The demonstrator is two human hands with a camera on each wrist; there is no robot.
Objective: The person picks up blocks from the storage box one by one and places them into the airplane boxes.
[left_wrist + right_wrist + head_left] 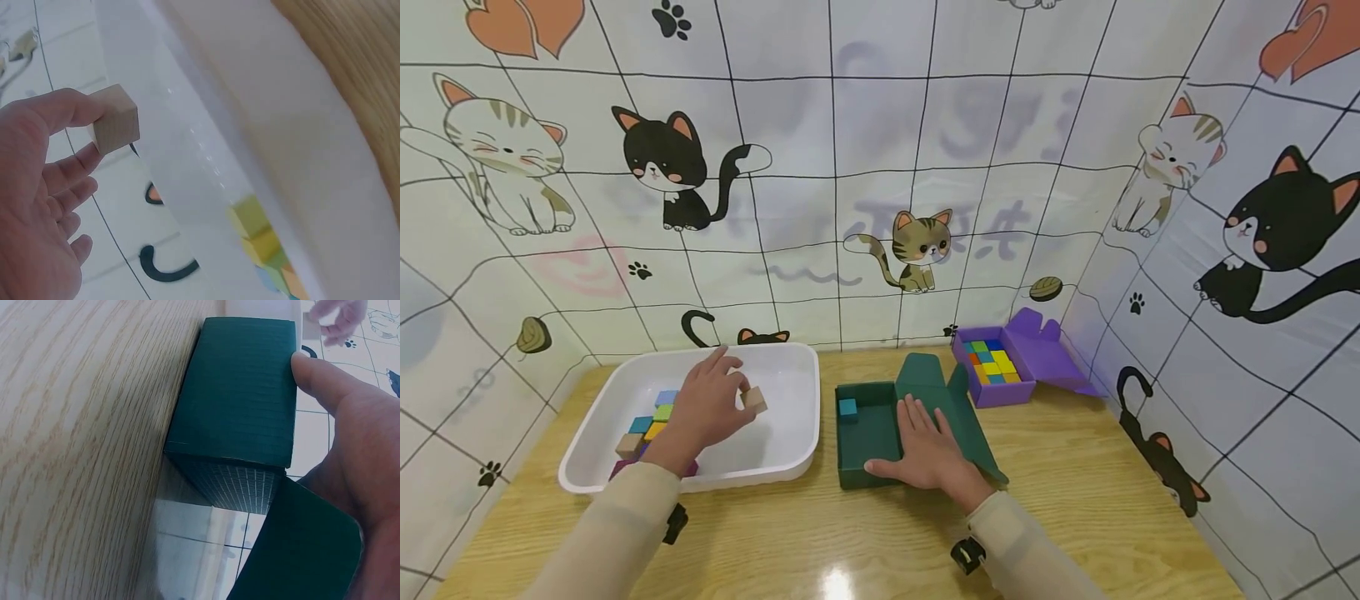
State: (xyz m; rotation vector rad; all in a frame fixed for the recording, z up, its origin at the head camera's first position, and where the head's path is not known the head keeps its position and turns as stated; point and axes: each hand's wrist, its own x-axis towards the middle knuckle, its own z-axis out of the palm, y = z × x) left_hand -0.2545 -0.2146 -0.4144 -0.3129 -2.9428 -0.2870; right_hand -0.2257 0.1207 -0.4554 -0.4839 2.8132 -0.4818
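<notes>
My left hand (pixel 703 407) pinches a plain wooden cube (pixel 754 400) between thumb and index finger, over the white tub (pixel 811 392). In the left wrist view, this wooden cube (pixel 117 119) is held up beside the tub wall, the other fingers loosely bent. Several coloured cubes (pixel 662 412) lie in the tub's left part, partly behind my left hand. My right hand (pixel 925 454) rests with straight fingers on the right side of the open green box (pixel 868 477), thumb at its front rim. One blue cube (pixel 847 409) sits in that box's far left corner.
At the back right stands an open purple box (pixel 1003 395) filled with colourful cubes, its lid (pixel 1052 358) folded out to the right. The green lid (pixel 973 429) lies open beside its box. A cat-patterned curtain (pixel 805 208) surrounds the wooden table (pixel 790 542).
</notes>
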